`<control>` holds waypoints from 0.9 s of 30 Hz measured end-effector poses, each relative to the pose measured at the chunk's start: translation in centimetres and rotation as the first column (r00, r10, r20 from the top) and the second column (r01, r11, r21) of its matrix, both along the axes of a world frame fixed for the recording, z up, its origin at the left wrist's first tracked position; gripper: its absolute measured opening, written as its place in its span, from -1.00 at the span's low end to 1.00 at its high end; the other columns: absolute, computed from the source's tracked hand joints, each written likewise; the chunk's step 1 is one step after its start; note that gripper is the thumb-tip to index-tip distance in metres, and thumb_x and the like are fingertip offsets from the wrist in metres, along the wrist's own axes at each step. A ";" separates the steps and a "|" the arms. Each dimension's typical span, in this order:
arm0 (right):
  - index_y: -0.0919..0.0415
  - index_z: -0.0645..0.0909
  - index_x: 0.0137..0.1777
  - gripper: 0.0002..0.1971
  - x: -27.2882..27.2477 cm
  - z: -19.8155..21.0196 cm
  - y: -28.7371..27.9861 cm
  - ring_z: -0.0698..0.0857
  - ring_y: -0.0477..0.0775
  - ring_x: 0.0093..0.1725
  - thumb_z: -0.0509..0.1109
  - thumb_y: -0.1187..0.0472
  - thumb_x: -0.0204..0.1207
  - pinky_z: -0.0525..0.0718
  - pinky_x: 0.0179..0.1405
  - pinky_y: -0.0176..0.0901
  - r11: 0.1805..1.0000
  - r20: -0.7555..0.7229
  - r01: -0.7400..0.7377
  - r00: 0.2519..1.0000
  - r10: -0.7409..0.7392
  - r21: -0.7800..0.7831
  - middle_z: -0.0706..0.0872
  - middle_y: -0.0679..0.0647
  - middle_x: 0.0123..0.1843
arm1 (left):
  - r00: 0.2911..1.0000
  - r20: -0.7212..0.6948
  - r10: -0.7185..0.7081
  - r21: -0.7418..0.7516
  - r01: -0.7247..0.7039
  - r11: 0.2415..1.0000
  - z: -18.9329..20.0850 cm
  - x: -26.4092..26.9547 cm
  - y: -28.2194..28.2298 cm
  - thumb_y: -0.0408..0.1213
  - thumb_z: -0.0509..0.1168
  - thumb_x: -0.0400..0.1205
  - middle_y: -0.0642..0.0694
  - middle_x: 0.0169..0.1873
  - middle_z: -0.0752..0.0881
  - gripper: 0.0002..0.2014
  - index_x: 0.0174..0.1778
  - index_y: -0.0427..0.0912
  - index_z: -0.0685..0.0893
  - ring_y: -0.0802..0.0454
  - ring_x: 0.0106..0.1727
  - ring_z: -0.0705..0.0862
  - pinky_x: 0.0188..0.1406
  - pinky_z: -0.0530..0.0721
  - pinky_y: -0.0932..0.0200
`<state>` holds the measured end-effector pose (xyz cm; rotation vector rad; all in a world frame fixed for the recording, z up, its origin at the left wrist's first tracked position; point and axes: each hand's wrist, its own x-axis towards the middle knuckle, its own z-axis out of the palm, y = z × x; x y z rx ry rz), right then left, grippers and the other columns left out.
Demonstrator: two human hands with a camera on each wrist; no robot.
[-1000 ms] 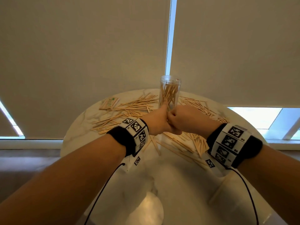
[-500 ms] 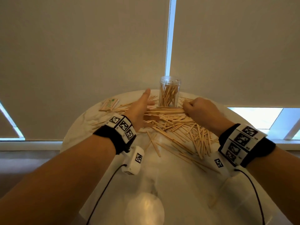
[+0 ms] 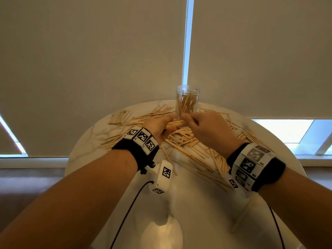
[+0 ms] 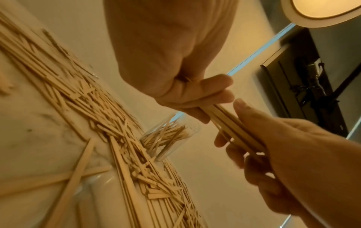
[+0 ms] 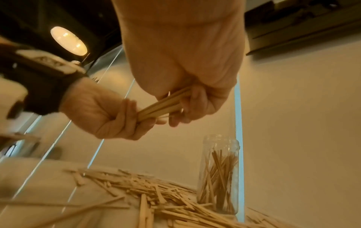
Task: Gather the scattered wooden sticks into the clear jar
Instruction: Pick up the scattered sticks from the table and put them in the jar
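I hold a bundle of sticks (image 3: 177,124) level above the table (image 3: 197,203), just in front of the jar (image 3: 187,102). My left hand (image 3: 159,127) curls its fingers round one end, and my right hand (image 3: 206,131) grips the other end with fingers wrapped round it. The jar stands upright at the far edge, partly filled with sticks. More loose sticks (image 3: 190,146) lie scattered on the table below my hands.

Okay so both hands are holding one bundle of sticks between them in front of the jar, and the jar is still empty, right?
Not quite: the jar is not empty; the right wrist view shows sticks standing inside it. The rest holds: left hand and right hand hold one bundle of sticks before it.
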<state>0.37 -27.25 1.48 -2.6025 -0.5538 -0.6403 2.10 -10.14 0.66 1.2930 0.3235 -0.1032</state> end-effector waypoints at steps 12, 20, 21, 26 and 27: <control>0.08 0.74 -0.31 -0.52 7.0 7.4 -3.3 0.46 -0.02 -0.54 0.28 -0.25 0.64 0.37 -0.51 -0.18 0.968 0.002 0.230 0.973 -0.231 0.096 0.57 0.04 -0.51 | 0.995 0.040 0.089 0.165 -0.094 0.982 1.2 6.2 -0.8 -0.19 0.18 0.79 -0.16 -0.38 0.75 -0.73 -0.08 -0.30 0.63 0.06 -0.53 0.62 -0.62 0.57 0.30; 0.21 0.78 -0.19 -0.58 18.0 11.0 -3.9 0.71 0.18 -0.29 0.39 -0.16 0.57 0.55 -0.35 -0.09 0.922 0.114 0.379 0.922 -0.369 -0.084 0.74 0.12 -0.34 | 0.958 0.117 -0.262 0.672 0.118 0.731 2.9 14.2 -2.1 0.21 0.66 0.26 -0.26 0.55 0.47 0.28 0.73 -0.20 0.05 -0.23 0.47 0.55 0.42 0.60 -0.14; 0.21 0.77 -0.18 -0.60 19.1 10.8 -3.4 0.72 0.18 -0.28 0.40 -0.15 0.57 0.57 -0.33 -0.08 0.918 0.102 0.369 0.929 -0.357 -0.147 0.73 0.11 -0.34 | 0.946 0.132 -0.297 0.704 0.121 0.700 2.8 15.2 -2.6 0.21 0.65 0.27 -0.26 0.60 0.42 0.33 0.75 -0.20 -0.05 -0.23 0.53 0.50 0.50 0.52 -0.11; 0.21 0.82 -0.15 -0.58 22.9 9.5 0.2 0.73 0.08 -0.21 0.42 -0.17 0.58 0.65 -0.16 -0.05 0.878 -0.112 0.093 0.980 -0.164 -0.469 0.77 0.07 -0.28 | 0.924 0.219 -0.314 0.633 0.110 0.766 0.8 18.6 -3.9 -0.04 0.70 0.32 -0.07 0.39 0.60 0.17 0.70 -0.15 0.09 -0.07 0.28 0.65 0.31 0.65 -0.03; 0.18 0.83 -0.10 -0.62 23.4 9.2 0.8 0.72 0.05 -0.18 0.43 -0.15 0.57 0.64 -0.13 -0.07 0.861 -0.159 0.035 0.978 -0.133 -0.507 0.78 0.04 -0.23 | 0.919 0.238 -0.313 0.634 0.097 0.768 0.5 18.9 -3.9 -0.11 0.68 0.37 0.01 0.27 0.60 0.08 0.68 -0.15 0.13 -0.01 0.19 0.64 0.18 0.66 0.06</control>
